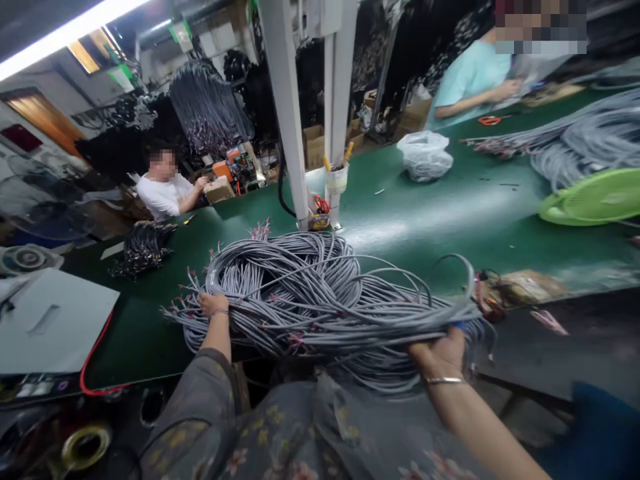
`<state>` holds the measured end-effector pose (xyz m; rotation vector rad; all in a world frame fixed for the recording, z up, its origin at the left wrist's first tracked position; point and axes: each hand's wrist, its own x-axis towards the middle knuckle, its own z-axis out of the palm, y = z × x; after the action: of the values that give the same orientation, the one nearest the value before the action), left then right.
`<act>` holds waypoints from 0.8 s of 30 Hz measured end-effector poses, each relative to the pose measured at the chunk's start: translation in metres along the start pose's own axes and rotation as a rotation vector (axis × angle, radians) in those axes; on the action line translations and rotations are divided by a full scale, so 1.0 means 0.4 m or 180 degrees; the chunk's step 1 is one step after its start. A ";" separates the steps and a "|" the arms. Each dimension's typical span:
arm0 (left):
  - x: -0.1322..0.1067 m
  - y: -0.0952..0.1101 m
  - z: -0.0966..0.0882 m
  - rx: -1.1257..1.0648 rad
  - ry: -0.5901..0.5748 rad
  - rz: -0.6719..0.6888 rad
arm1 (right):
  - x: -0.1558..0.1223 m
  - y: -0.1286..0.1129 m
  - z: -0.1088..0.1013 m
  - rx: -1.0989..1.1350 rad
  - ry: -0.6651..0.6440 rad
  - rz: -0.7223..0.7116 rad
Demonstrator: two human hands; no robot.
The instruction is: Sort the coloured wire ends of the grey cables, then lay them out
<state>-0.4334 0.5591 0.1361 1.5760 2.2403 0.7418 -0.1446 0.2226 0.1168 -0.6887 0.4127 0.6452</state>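
Note:
A big tangled heap of grey cables (320, 287) lies along the near edge of the green table, with reddish stripped wire ends sticking out at the left. At the heap's left end, my left hand (214, 304) is closed around some of the cables. My right hand (443, 352) reaches under the right end of the heap and grips a bunch there, its fingers partly hidden by the cables. Some cables arch up above the right hand, and the lower coils hang over the table edge.
White posts (300, 133) rise behind the heap, with a cup of tools (337, 179). Further right are a white plastic bag (425, 157), a green basket (595, 197) and more grey cables (590, 137). Black cables (143, 247) lie left. Two people sit across the table (380, 227).

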 end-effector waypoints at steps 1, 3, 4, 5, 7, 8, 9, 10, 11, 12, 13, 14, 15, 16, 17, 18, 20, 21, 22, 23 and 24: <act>-0.005 0.013 -0.007 0.0031 -0.0031 0.0192 | 0.000 0.012 0.003 0.0124 -0.0235 0.0122; -0.021 0.051 -0.015 0.0041 -0.0231 0.0670 | 0.004 0.037 0.008 0.0379 -0.0577 0.0374; -0.032 0.074 -0.013 0.0044 -0.0453 0.0930 | 0.007 0.050 0.011 0.0501 -0.0660 0.0462; -0.047 0.100 -0.007 0.0064 -0.0753 0.1175 | 0.011 0.063 0.015 0.0612 -0.0690 0.0513; -0.086 0.152 0.016 0.0173 -0.1485 0.1554 | 0.021 0.087 0.025 0.0788 -0.0701 0.0541; -0.109 0.177 0.031 0.0265 -0.1859 0.1676 | 0.025 0.096 0.030 0.0839 -0.0732 0.0549; -0.135 0.200 0.045 0.0372 -0.2200 0.1757 | 0.029 0.103 0.035 0.0893 -0.0803 0.0569; -0.162 0.220 0.056 0.0480 -0.2480 0.1813 | 0.031 0.107 0.040 0.0946 -0.0886 0.0612; -0.190 0.237 0.062 0.0576 -0.2719 0.1882 | 0.032 0.108 0.043 0.1004 -0.0981 0.0672; -0.219 0.252 0.063 0.0667 -0.2944 0.1973 | 0.031 0.106 0.046 0.1072 -0.1099 0.0755; -0.247 0.264 0.059 0.0748 -0.3154 0.2092 | 0.029 0.102 0.046 0.1159 -0.1243 0.0853; -0.274 0.275 0.049 0.0784 -0.3354 0.2245 | 0.024 0.095 0.045 0.1253 -0.1409 0.0938; -0.301 0.285 0.035 0.0799 -0.3546 0.2401 | 0.019 0.085 0.043 0.1357 -0.1593 0.1005; -0.326 0.295 0.019 0.0762 -0.3776 0.2565 | 0.012 0.074 0.040 0.1483 -0.1744 0.1003; -0.351 0.305 0.000 0.0553 -0.4004 0.2687 | 0.005 0.061 0.035 0.1556 -0.1804 0.0965; -0.377 0.316 -0.020 0.0306 -0.4215 0.2786 | -0.003 0.047 0.029 0.1640 -0.1804 0.0873; -0.435 0.339 -0.061 -0.0212 -0.4494 0.3004 | -0.019 0.018 0.015 0.1766 -0.1702 0.0675; -0.467 0.350 -0.082 -0.0385 -0.4609 0.3134 | -0.028 0.002 0.007 0.1825 -0.1644 0.0580; -0.503 0.360 -0.104 -0.0473 -0.4739 0.3248 | -0.037 -0.013 -0.002 0.1875 -0.1593 0.0498; -0.540 0.369 -0.126 -0.0466 -0.4933 0.3330 | -0.047 -0.030 -0.013 0.1922 -0.1554 0.0428; -0.581 0.379 -0.147 -0.0415 -0.5175 0.3330 | -0.057 -0.047 -0.027 0.1964 -0.1506 0.0356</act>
<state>-0.2643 0.3680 0.2595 1.9685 0.1867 -0.2917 -0.1503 0.1949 0.1302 0.0803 0.1890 0.7146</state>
